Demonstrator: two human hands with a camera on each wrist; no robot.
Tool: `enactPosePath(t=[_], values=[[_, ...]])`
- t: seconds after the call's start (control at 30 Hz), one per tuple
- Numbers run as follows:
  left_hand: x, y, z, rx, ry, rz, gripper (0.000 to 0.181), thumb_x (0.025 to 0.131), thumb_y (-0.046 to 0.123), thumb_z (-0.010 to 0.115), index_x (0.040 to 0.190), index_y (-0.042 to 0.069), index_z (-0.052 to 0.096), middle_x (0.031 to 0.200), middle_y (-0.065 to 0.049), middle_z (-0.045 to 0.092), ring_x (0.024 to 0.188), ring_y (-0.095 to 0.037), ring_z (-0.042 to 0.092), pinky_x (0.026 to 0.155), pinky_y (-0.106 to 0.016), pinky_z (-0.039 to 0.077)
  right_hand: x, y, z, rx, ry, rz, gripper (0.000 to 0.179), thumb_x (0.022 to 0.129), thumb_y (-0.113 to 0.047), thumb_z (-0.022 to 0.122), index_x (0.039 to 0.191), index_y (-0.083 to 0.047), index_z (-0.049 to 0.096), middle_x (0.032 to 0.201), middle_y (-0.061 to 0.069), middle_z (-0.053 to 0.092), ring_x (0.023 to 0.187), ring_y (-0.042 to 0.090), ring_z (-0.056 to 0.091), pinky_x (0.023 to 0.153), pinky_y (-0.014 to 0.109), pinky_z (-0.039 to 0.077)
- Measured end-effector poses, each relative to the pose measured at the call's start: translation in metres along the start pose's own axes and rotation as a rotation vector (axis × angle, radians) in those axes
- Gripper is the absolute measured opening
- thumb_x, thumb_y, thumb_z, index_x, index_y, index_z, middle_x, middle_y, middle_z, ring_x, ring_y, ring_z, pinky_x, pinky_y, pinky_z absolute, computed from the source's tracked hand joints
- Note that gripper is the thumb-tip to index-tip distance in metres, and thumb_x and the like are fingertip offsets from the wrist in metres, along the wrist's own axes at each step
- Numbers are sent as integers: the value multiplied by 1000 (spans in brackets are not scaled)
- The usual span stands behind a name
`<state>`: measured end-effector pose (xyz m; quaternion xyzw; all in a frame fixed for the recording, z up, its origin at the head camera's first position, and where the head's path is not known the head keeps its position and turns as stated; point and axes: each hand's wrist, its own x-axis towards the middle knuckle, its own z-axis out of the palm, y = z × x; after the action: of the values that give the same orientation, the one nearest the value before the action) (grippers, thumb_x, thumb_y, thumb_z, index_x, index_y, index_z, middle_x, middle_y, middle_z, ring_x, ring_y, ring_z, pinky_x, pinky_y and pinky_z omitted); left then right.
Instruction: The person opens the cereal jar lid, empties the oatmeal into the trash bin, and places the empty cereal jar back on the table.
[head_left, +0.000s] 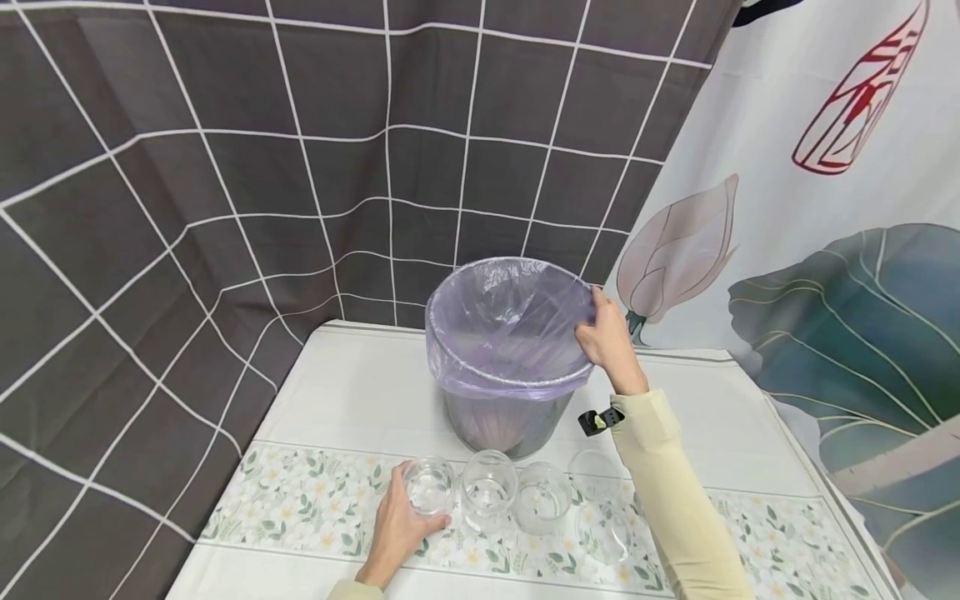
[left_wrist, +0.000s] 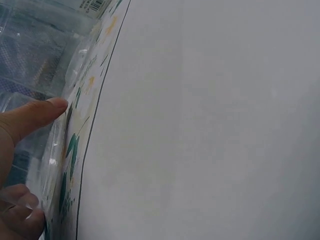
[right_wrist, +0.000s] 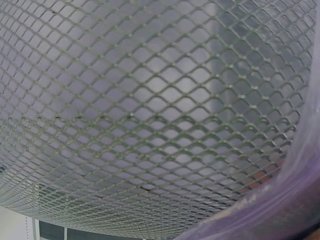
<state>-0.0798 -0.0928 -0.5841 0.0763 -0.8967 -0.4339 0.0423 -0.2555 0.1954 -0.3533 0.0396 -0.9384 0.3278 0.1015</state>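
Observation:
My left hand (head_left: 401,525) curls its thumb and fingers round a clear plastic cup (head_left: 430,487), the leftmost in a row on the table. In the left wrist view the thumb (left_wrist: 37,117) lies against clear plastic. To the right of that cup stand two more clear cups (head_left: 489,487) (head_left: 543,500). Beyond them is another clear plastic container (head_left: 600,517), its outline faint. My right hand (head_left: 606,337) grips the right rim of a mesh trash bin (head_left: 495,417). A purple bag (head_left: 517,333) lines the bin and folds over its rim; the mesh fills the right wrist view.
The white tablecloth (head_left: 360,375) carries a floral band (head_left: 307,500) under the cups. A dark checked curtain (head_left: 337,167) hangs behind and left of the table. A white curtain with plant prints (head_left: 765,125) hangs at the right.

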Motion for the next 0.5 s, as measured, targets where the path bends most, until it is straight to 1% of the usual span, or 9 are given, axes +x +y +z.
enactPosePath(t=[0.17,0.33,0.5], values=[[-2,-3,1,17,-2,-5,105,47,33,88,132,11,31,126,-20,49,111,-43,50,92,-55,42,-2,3,3,7,3,4,72,75,-9,49,142,4,24,132,34,37,119,44,39,100,53,34],[-3,-6,0,44,15,14,104,46,35,88,131,10,33,122,-22,52,107,-43,53,90,-54,44,-4,5,4,18,0,2,70,80,-12,50,142,6,23,132,35,37,120,45,38,101,54,33],[0,-3,1,14,11,13,105,47,35,88,132,9,32,124,-23,50,110,-45,51,91,-54,43,-1,1,-2,36,-10,3,66,89,-22,49,142,6,21,136,34,34,125,45,34,105,53,28]])
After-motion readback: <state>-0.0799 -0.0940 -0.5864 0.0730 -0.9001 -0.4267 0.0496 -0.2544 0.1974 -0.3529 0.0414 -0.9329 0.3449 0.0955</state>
